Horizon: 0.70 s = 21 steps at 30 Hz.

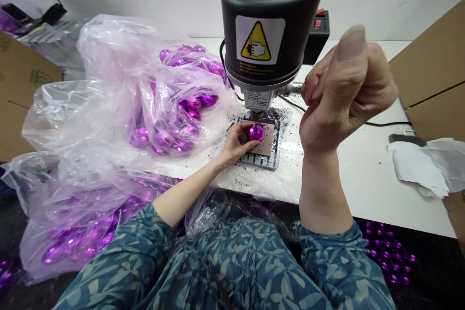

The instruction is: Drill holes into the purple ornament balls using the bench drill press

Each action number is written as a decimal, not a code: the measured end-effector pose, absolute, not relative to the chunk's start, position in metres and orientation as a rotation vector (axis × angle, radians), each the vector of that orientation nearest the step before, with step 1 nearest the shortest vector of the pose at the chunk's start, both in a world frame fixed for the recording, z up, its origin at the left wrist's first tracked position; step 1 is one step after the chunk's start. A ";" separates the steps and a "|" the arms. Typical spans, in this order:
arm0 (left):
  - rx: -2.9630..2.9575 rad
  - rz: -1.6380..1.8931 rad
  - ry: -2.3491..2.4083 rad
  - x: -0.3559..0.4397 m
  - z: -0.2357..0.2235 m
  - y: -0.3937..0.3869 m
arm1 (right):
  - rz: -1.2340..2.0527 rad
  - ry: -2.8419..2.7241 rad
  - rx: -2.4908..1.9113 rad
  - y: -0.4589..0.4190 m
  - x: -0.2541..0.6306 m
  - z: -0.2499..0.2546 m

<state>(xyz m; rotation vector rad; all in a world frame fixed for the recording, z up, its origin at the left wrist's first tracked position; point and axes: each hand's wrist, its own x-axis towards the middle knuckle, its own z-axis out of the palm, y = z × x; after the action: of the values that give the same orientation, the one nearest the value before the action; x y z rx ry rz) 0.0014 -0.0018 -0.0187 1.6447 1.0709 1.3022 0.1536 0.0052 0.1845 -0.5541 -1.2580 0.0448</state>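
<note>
A shiny purple mirrored ball (256, 132) sits on a brown square pad on the metal base plate (259, 162) of a bench press machine (269, 5). My left hand (238, 144) holds the ball from its left side, thumb in front and fingers behind. Directly above the ball is the machine's spindle (256, 115); I cannot tell whether they touch. Raised at the machine's right side, my right hand (348, 92) is closed in a fist around the end of its lever (293, 88), and the grip itself is hidden by the fingers.
Clear plastic bags (109, 87) with many purple balls (194, 103) lie to the left. Black scraps litter the white table (356, 174). A black switch box (317, 34) stands behind the machine. White tissue (417, 167) and cardboard boxes (432, 53) are at the right.
</note>
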 end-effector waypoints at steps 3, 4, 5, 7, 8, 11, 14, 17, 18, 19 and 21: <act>1.639 1.302 1.058 0.002 -0.018 -0.002 | 0.058 -1.227 -0.576 0.000 0.152 0.178; 1.639 1.300 1.056 0.002 -0.018 -0.002 | 0.056 -1.216 -0.556 -0.002 0.151 0.175; 1.639 1.299 1.054 0.002 -0.018 -0.002 | 0.047 -1.210 -0.523 -0.002 0.151 0.173; 1.644 1.302 1.052 0.002 -0.018 -0.001 | 0.022 -1.205 -0.459 -0.002 0.150 0.169; 1.646 1.307 1.051 0.001 -0.019 -0.001 | 0.012 -1.206 -0.442 -0.002 0.150 0.166; 1.656 1.315 1.048 0.001 -0.020 -0.001 | -0.021 -1.191 -0.393 0.002 0.150 0.161; 1.654 1.314 1.051 0.000 -0.019 -0.001 | -0.060 -1.185 -0.280 0.007 0.150 0.156; 1.647 1.320 1.044 0.000 -0.017 -0.002 | -0.096 -1.181 -0.256 0.009 0.150 0.152; 1.646 1.323 1.041 0.000 -0.016 -0.002 | -0.106 -1.175 -0.261 0.010 0.150 0.150; 1.644 1.325 1.039 0.000 -0.015 -0.003 | -0.114 -1.171 -0.262 0.010 0.151 0.148; 1.640 1.329 1.041 0.000 -0.015 -0.003 | -0.120 -1.191 -0.246 0.010 0.153 0.144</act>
<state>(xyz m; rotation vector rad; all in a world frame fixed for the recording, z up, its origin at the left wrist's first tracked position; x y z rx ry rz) 0.0001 -0.0026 -0.0149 1.6398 1.0409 1.3289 0.1527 0.0102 0.1438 -0.2457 -1.1907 -0.1195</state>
